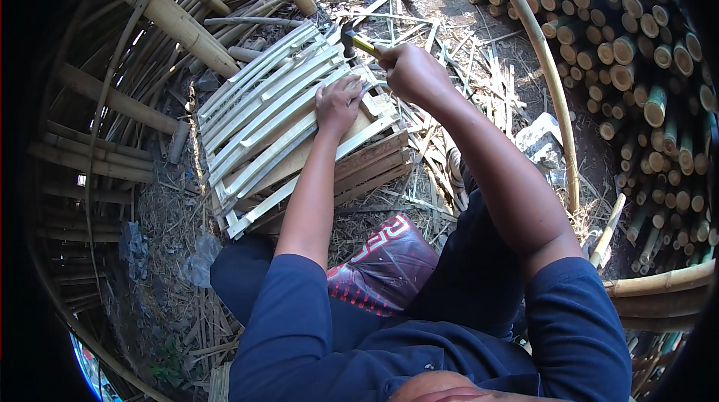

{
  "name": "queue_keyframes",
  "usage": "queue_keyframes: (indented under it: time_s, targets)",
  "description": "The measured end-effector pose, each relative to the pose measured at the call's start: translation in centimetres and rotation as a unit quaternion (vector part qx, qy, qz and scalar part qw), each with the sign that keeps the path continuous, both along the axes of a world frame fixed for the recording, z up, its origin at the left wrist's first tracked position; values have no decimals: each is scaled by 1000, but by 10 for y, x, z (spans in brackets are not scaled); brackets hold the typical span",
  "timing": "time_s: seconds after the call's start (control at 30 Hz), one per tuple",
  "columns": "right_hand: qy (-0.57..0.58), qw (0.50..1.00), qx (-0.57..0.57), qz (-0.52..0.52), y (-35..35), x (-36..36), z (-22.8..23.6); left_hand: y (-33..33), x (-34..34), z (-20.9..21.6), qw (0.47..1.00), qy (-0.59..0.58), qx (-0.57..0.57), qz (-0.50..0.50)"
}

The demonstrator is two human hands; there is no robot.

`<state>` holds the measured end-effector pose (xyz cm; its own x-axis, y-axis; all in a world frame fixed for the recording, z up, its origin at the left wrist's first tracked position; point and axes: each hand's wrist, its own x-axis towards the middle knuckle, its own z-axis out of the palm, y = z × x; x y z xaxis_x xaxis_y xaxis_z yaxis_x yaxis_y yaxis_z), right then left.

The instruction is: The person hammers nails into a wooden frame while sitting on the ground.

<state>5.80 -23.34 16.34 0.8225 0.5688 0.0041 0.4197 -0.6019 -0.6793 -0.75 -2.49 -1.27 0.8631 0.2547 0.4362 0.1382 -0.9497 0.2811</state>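
Observation:
A frame of pale split-bamboo slats (pixel 271 123) lies at a slant in front of me, its strips side by side with gaps between them. My left hand (pixel 338 107) rests on its right part with the fingers bent and drawn together. Whatever is between those fingertips is too small to make out. Just beyond it, my right hand (pixel 414 76) grips a hammer (pixel 365 45) by its yellow-and-dark handle. The dark hammer head is raised over the far right end of the slats, apart from the left hand. Under the frame sits a browner slatted wooden piece (pixel 374 166).
Cut bamboo poles (pixel 622 50) are stacked at the right, ends toward me. A curved bamboo pole (pixel 550 65) rises before them. Bamboo beams (pixel 168 16) stand at the left. Split scraps (pixel 479 65) litter the ground. A pale stone-like lump (pixel 539 138) lies beyond my right forearm.

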Motion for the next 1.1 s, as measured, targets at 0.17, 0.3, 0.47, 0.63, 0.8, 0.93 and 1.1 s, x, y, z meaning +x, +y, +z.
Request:
queue_keyframes:
  time_s: [0.17,0.3,0.47,0.63,0.8,0.93,1.1]
  targets:
    - [4,1000,-6,2,-1,0,0,1,0,0,1000,10,27,-6]
    - [13,1000,-13,2,-2,-1,2,3,2,-1,1000,-5,-26,-14]
    - [23,1000,-20,0,0,-2,3,28,3,-3,984,-72,-152,-60]
    - [22,999,-39,14,-1,1,1,29,-12,0,993,-66,-89,-50]
    - [19,999,-38,12,0,3,-3,23,-15,5,989,-27,-141,-37]
    - [24,999,-33,9,2,2,-2,29,-9,7,964,-93,-245,-53]
    - [7,999,-28,17,0,5,-4,25,-4,5,973,-104,-199,-51]
